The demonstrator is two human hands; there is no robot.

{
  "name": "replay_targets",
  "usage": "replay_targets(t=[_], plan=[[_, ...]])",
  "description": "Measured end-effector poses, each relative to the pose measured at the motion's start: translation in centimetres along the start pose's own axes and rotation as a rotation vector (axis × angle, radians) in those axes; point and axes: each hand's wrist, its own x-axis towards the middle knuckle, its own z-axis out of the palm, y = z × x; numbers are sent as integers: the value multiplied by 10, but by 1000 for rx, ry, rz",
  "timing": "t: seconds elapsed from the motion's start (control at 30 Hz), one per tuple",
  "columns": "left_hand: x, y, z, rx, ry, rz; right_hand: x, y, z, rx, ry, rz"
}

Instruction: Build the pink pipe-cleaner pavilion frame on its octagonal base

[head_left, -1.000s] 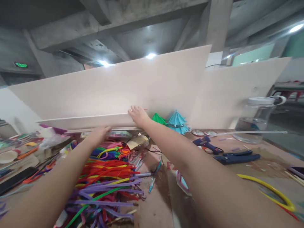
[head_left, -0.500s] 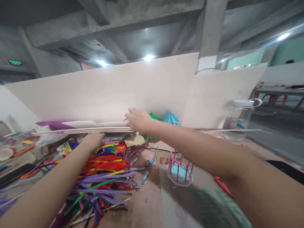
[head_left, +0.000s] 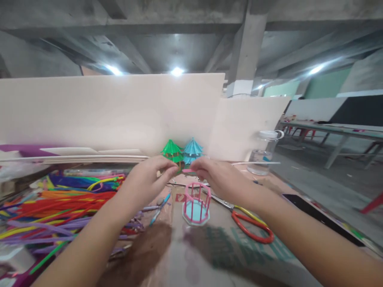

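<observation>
My left hand [head_left: 149, 175] and my right hand [head_left: 217, 175] are raised close together over the table, both with fingers pinched. A short pink stick [head_left: 188, 171] pokes out of my right fingertips toward the left hand. What the left fingers hold, if anything, is hidden. Just below them stands a small pink-railed model with a light blue floor [head_left: 196, 203] on a cardboard sheet [head_left: 221, 251]. Behind the hands sit a green paper pavilion [head_left: 171, 149] and a blue one [head_left: 193, 148].
A heap of coloured pipe cleaners [head_left: 60, 203] covers the left of the table. Stacked white boards [head_left: 74, 157] lie at the back left before an upright partition [head_left: 119, 111]. Red-handled scissors [head_left: 248, 225], a blue pen [head_left: 160, 211], a clear lidded jar [head_left: 265, 151] and a black phone [head_left: 317, 213] lie right.
Both hands left the stacked boards at the back and came together in front of me above the pink-railed model. My right hand now pinches a pink stick. The camera turned right.
</observation>
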Motion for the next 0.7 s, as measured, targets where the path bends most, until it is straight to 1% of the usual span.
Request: replay_targets(t=[0.07, 0.1, 0.17, 0.23, 0.33, 0.5, 0.7], plan=[[-4, 11, 16, -125, 1, 81, -14, 4, 7, -25, 19, 17], [-6, 15, 23, -166, -12, 113, -20, 6, 10, -26, 32, -11], [-10, 20, 34, -197, -22, 134, -29, 6, 16, 2, 77, -113], [-14, 22, 40, -173, -15, 142, -35, 3, 19, 46, 134, -198], [-18, 23, 43, -96, 0, 179, -42, -2, 20, 80, 177, -239], [-25, 27, 45, 10, 23, 237, -48, -6, 18, -24, 232, -254], [-28, 30, 42, -1, -15, 285, -55, -5, 9, -104, 226, -272]])
